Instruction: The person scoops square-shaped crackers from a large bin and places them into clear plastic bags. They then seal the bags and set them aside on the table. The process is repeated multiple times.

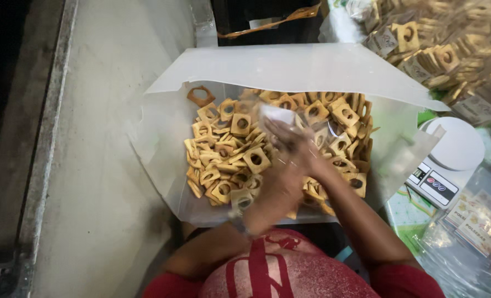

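- So both hands are over the middle of a big clear bag (pixel 162 143) full of square tan crackers (pixel 256 159), each with a round hole in it.
- Left hand (pixel 276 185) sits nearer, right hand (pixel 295 144) a bit further in. They overlap, and it's blurry where they meet.
- Between them there's a small clear packet (pixel 276 115), its pale top poking out on the far side of the fingers. Looks like both hands are closed around it, but I can't tell which one really has the grip, or whether any crackers are inside it yet.
- How far along: my read is somewhere mid-run. The bag is heaped nearly edge to edge, so plenty is left loose.
- On the done side, a tall pile of filled packets (pixel 450 55) stands far right, well apart from the hands, so a fair number look packed already.
- A white scale (pixel 450 160) sits right of the bag with nothing on its round plate.
- Flat empty packets with labels (pixel 474 221) lie near right, so there's stock left to fill.
- One darker cracker (pixel 201 96) sits alone at the bag's far left edge, apart from the heap.
- Bare concrete floor (pixel 102 165) runs down the left.
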